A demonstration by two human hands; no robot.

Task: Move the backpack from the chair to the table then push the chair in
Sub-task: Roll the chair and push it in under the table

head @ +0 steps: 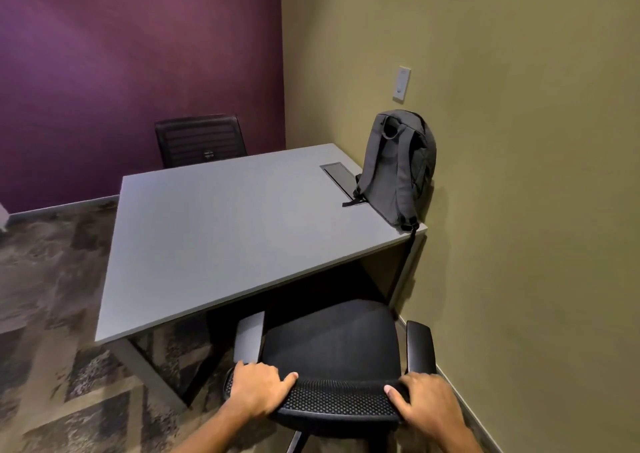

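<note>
- Grey fabric backpack stands upright on the far right corner of the table, its back panel and shoulder straps turned toward the room, leaning at the olive wall.
- One loose strap end lies flat on the tabletop beside a dark recessed cable hatch; another strap dangles over the table's edge.
- Black mesh chair sits at the near side of the table, its seat front just under the table's edge, both armrests showing.
- Left hand is clamped over the left end of the chair's backrest top, thumb stretched along the mesh rim.
- Right hand grips the right end of the same backrest top, thumb pointing inward; the two hands are well apart.
- Second dark chair stands at the far side of the table, against the purple wall.
- White wall switch is mounted on the olive wall above the backpack.
- Patterned carpet covers the floor.
</note>
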